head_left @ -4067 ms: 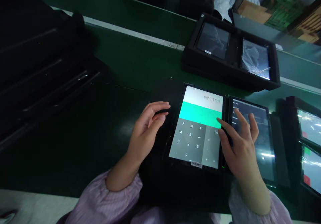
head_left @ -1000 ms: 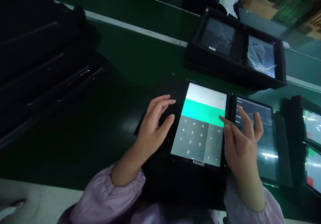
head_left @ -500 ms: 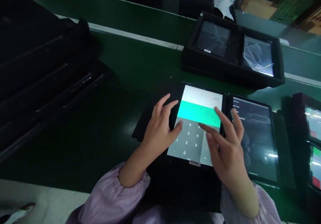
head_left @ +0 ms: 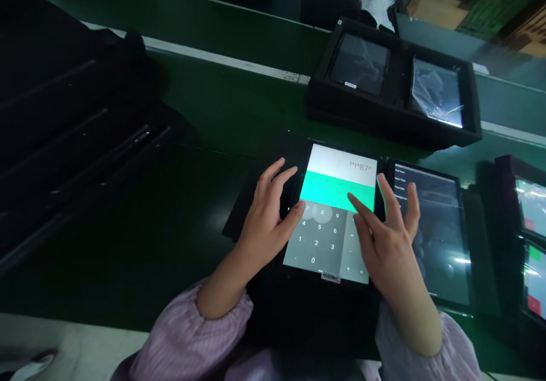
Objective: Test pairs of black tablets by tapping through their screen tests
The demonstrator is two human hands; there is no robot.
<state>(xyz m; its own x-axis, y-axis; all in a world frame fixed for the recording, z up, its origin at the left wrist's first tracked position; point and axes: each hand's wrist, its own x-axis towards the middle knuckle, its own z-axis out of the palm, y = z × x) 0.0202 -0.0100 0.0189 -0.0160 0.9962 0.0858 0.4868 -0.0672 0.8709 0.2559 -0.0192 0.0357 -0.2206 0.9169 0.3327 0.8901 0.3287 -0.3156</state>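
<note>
A tablet (head_left: 333, 216) lies flat before me with a calculator on its lit screen: white display strip, teal band, grey keypad. My left hand (head_left: 267, 222) rests at the tablet's left edge, fingers spread, thumb tip touching the keypad near the 7 key. My right hand (head_left: 386, 244) hovers over the tablet's right side, fingers apart, index finger reaching onto the teal band. Neither hand holds anything. A second tablet (head_left: 435, 227) with a dark menu screen lies just to the right, partly under my right fingers.
A black tray (head_left: 396, 119) holding two wrapped tablets sits behind on the green belt (head_left: 222, 102). More lit tablets (head_left: 531, 239) lie at the far right. Stacked black trays (head_left: 72, 125) fill the left. Cardboard boxes (head_left: 430, 8) stand at the back.
My right hand has moved left from the tablet's right edge onto its screen, my left thumb has come onto the keypad, and new characters have appeared in the display strip.
</note>
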